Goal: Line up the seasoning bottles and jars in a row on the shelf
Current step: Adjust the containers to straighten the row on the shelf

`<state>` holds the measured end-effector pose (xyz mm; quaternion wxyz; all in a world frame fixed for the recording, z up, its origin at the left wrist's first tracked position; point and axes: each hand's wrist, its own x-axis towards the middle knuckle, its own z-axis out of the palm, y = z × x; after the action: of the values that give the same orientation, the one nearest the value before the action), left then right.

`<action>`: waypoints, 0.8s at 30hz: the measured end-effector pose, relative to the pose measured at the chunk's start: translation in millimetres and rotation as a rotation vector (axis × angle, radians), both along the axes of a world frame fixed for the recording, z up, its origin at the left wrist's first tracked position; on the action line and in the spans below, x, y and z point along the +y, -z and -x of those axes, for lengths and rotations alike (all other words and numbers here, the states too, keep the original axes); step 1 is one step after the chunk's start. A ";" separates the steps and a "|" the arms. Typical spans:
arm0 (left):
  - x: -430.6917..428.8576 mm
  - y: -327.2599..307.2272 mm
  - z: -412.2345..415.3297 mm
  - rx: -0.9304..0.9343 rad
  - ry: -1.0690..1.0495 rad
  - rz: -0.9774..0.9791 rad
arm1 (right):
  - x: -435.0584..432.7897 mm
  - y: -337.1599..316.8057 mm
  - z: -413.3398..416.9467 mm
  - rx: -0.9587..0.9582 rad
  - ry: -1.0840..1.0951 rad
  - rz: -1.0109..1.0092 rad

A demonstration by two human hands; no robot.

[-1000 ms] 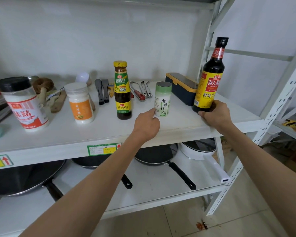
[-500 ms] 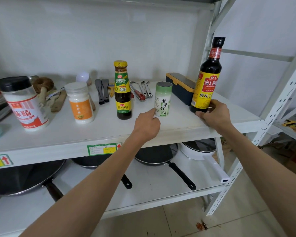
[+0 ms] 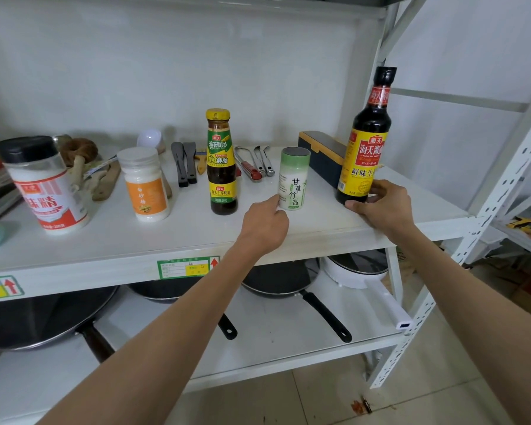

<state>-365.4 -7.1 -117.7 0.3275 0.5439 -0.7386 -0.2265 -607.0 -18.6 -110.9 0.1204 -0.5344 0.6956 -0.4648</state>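
Only the head view here, so here's what it shows. Five seasoning containers stand upright along the front of the shelf point(image 3: 111, 240), running from 9 o'clock to 3 o'clock: the big jar point(image 3: 45, 185) with a black cap, the small white jar point(image 3: 144, 184) with the orange label, the brown sauce bottle point(image 3: 221, 162), the green salt shaker point(image 3: 293, 179) and the tall soy sauce bottle point(image 3: 367, 139). Roughly a row already, I'd say, just with uneven gaps.

The right hand point(image 3: 383, 210) is wrapped round the base of the soy sauce bottle, fingers point(image 3: 380, 187) curled against the lower label and thumb at the front. Gripping low like that makes sense for sliding a tall thing without tipping it. The left hand point(image 3: 265, 223) is mostly closed with just its fingertips touching the salt shaker near the bottom, at its 7 o'clock side, not really grabbing it. Looks like it's steadying or nudging it.

Behind the row there's a dark box point(image 3: 321, 157), tongs point(image 3: 250, 164) and spatulas point(image 3: 186, 164), which is probably why the bottles stay up front.

Compared with a second ago, the soy sauce bottle has slid left toward the shaker and now covers more of the box. The left hand and the shaker haven't budged
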 end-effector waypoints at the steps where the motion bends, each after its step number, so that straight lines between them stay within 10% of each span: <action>1: -0.3 0.3 0.0 0.000 -0.001 -0.001 | -0.1 0.3 -0.1 -0.001 0.001 -0.001; 24: 5.6 1.6 0.5 0.038 -0.010 0.007 | -1.0 4.1 -5.2 -0.007 0.005 0.021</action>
<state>-365.9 -1.5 -119.3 0.3445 0.5421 -0.7304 -0.2323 -601.8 -19.6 -114.9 0.1159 -0.5323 0.6916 -0.4743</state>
